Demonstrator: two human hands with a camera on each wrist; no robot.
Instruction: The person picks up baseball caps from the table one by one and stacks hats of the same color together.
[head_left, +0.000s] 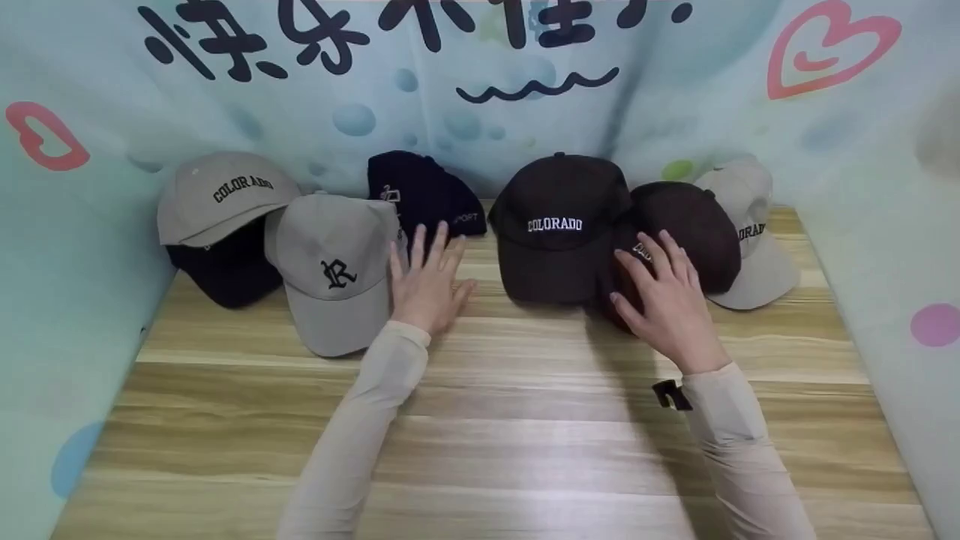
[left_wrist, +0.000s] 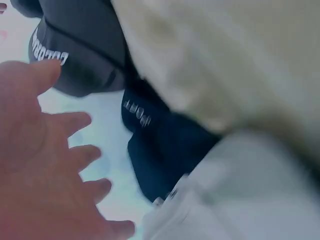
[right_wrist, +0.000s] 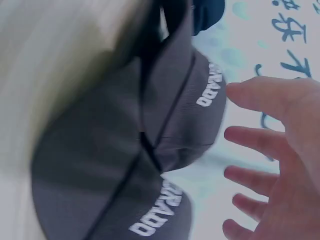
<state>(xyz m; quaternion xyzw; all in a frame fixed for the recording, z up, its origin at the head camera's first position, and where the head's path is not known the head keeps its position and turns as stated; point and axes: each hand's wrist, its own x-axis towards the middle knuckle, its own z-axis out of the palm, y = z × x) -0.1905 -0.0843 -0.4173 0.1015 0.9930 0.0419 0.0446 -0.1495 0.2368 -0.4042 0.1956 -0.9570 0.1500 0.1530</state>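
Observation:
My left hand, its fingers spread, is right beside a grey cap with a black R. A navy cap stands just beyond its fingertips. In the left wrist view, nothing lies between the straight fingers. Over the front of a dark cap hovers my right hand, partly hiding its lettering and brim. The fingers of that hand are extended and apart in the right wrist view. To its left stands a black COLORADO cap, brim down.
At the far left, a grey COLORADO cap sits over a dark cap. A light grey cap is partly behind the dark one at right. The wood-grain table meets a printed backdrop behind the caps.

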